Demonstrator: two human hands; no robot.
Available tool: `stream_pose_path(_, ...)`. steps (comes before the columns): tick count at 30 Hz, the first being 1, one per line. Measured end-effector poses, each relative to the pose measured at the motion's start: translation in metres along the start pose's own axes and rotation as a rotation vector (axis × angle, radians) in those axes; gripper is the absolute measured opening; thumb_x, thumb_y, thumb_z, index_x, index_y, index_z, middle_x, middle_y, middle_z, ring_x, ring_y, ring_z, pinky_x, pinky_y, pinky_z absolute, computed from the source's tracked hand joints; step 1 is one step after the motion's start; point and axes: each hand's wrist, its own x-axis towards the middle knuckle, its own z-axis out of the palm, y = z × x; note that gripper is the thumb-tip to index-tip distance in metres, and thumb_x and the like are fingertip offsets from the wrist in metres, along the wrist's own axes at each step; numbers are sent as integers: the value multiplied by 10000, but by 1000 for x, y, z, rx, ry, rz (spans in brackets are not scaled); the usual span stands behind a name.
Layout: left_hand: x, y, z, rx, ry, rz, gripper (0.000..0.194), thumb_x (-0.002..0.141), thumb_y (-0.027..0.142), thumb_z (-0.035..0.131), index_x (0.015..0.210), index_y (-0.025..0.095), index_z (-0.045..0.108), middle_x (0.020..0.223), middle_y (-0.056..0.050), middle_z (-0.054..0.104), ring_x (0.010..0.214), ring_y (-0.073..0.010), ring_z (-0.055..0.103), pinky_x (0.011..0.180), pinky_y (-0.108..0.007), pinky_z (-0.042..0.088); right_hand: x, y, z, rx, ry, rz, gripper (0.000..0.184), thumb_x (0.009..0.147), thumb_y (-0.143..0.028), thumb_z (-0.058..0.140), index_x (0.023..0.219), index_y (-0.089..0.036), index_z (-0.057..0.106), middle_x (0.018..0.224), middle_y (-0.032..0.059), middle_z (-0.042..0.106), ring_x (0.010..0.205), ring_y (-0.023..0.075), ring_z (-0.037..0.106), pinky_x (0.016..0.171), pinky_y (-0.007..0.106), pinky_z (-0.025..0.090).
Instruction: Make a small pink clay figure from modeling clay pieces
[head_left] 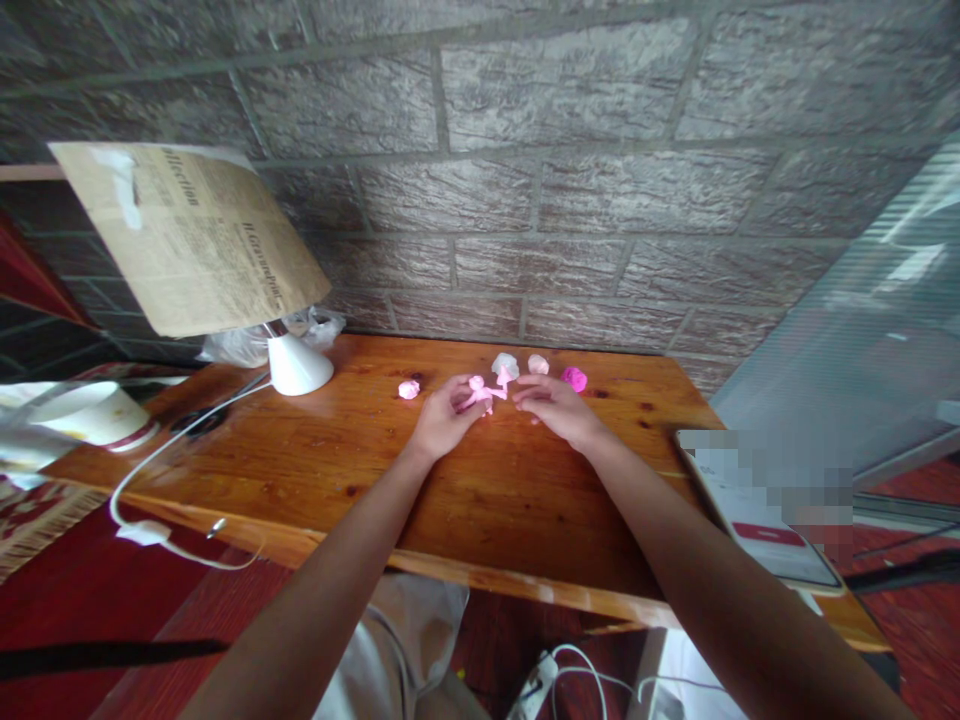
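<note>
My left hand and my right hand meet over the far middle of the wooden table, fingers pinched around a small light-pink clay figure with thin arms. Just behind it lie a whitish clay lump, a pale pink lump and a bright magenta lump. Another small pink lump lies alone to the left of my left hand.
A white-based lamp with a newspaper-print shade stands at the back left, its white cord trailing off the front edge. A plastic bag lies behind it. A white cup is far left, a tablet-like device far right. A brick wall backs the table.
</note>
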Motion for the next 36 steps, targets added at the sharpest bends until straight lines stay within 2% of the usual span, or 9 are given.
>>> stream_pose_path(9, 1, 0, 0, 6, 18, -18, 475, 726, 389, 807, 1102, 181, 605, 1005, -80, 766, 957, -225, 730, 943, -377, 540, 2, 2, 0, 6, 7, -11, 321, 756, -47, 659, 1035, -200, 700, 869, 29, 757, 773, 150, 689, 562, 213, 531)
stream_pose_path(19, 1, -2, 1, -38, 19, -31, 498, 709, 355, 812, 1116, 179, 583, 1034, -95, 760, 988, -230, 728, 962, -395, 536, -1, -4, 2, 6, 47, 16, 293, 777, -20, 648, 1014, -188, 691, 829, 26, 750, 755, 135, 702, 522, 177, 498)
stream_pose_path(24, 0, 0, 1, 23, 18, -27, 487, 718, 370, 794, 1113, 177, 582, 1007, -94, 761, 960, -236, 727, 942, -404, 537, 2, 0, 5, 39, 108, 14, 163, 896, -129, 571, 987, -192, 690, 907, 50, 765, 764, 133, 721, 487, 166, 463)
stream_pose_path(28, 1, -1, 1, 35, 8, -18, 468, 722, 348, 785, 1113, 179, 591, 1008, -93, 767, 962, -234, 726, 934, -397, 536, 6, 3, 12, 44, 141, -86, 129, 919, -248, 588, 968, -197, 696, 976, 51, 765, 776, 135, 720, 454, 160, 422)
stream_pose_path(30, 2, -2, 1, 30, -1, -8, 468, 721, 340, 785, 1119, 179, 597, 1021, -92, 768, 968, -230, 725, 937, -393, 535, 9, 5, 16, 44, 120, -124, 163, 912, -300, 608, 1003, -199, 699, 994, 52, 766, 795, 138, 720, 477, 168, 438)
stream_pose_path(33, 2, -2, 1, 13, -21, 9, 461, 722, 340, 787, 1115, 179, 607, 1036, -87, 768, 974, -222, 724, 945, -384, 534, 13, 7, 21, 26, 88, -161, 243, 885, -364, 648, 1050, -195, 705, 990, 48, 768, 741, 127, 701, 593, 210, 515)
stream_pose_path(36, 2, -1, 0, -5, -41, 19, 456, 722, 340, 793, 1109, 179, 615, 1040, -83, 769, 970, -218, 726, 954, -387, 536, 16, 9, 22, 19, 41, -225, 279, 824, -405, 709, 1012, -199, 719, 948, 28, 759, 672, 118, 666, 694, 259, 549)
